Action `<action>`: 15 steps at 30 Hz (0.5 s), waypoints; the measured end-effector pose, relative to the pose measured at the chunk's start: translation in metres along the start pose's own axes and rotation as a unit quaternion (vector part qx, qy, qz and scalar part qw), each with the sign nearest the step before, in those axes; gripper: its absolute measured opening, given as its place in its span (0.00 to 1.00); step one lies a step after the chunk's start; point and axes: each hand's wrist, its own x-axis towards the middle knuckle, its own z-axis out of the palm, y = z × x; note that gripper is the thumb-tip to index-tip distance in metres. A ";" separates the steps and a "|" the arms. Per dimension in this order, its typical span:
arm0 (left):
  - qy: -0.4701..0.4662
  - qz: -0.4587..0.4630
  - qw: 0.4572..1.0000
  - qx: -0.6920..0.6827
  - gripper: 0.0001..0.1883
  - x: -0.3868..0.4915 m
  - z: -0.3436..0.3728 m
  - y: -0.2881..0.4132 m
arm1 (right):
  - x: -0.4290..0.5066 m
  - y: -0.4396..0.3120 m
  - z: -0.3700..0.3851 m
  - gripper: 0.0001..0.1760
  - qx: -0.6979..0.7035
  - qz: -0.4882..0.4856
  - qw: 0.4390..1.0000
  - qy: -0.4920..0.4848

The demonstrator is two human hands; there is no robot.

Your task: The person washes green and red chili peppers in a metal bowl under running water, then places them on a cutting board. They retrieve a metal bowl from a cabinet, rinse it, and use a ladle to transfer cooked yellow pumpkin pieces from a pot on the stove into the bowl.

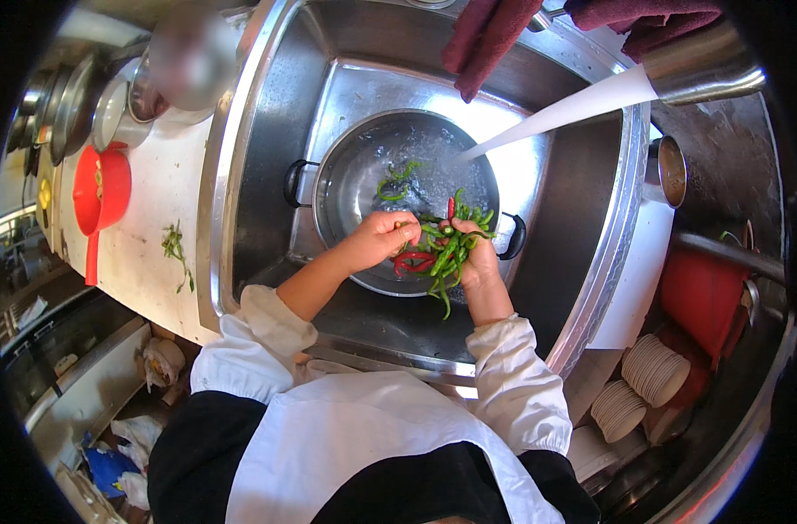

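Note:
My right hand (478, 252) holds a bunch of thin green chili peppers (449, 252), with a red one among them, over the near right rim of a steel pan (346, 177). Beside the bunch, my left hand (388, 237) has its thumb and fingers pinched together; whether a pepper or stem is between them cannot be told. A curved red chili (413, 263) hangs or lies just below the left fingers. Green chilies (393, 190) float in the pan's water. White water (568, 111) pours from a wide metal spout (706, 65) into the pan.
The pan, with black handles, stands in a steel sink (562, 190). On the left counter are a red plastic dipper (113, 187), green stems (175, 252) and metal bowls (113, 114). Dark red cloths (487, 46) hang over the sink's far edge. Stacked plates (654, 370) stand lower right.

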 end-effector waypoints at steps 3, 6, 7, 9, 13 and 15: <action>-0.014 -0.004 0.990 -0.144 0.09 -0.003 -0.006 0.008 | 0.003 0.000 -0.009 0.09 0.036 -0.005 0.999 -0.018; 0.037 -0.029 0.972 -0.231 0.11 -0.004 -0.018 0.005 | -0.011 -0.007 -0.012 0.08 0.084 -0.029 0.994 -0.060; 0.043 -0.016 0.969 -0.245 0.11 -0.005 -0.020 0.004 | -0.020 -0.011 -0.011 0.08 0.106 -0.032 0.990 -0.084; 0.051 0.009 0.961 -0.271 0.12 -0.006 -0.028 0.001 | -0.027 -0.016 -0.014 0.08 0.031 -0.007 0.995 -0.097; 0.071 0.046 0.956 -0.282 0.12 -0.006 -0.021 0.005 | -0.027 0.004 -0.013 0.13 -0.034 0.059 0.996 -0.055; 0.080 0.042 0.968 -0.235 0.11 -0.009 -0.008 0.012 | -0.031 0.012 0.001 0.16 -0.023 0.080 0.996 -0.038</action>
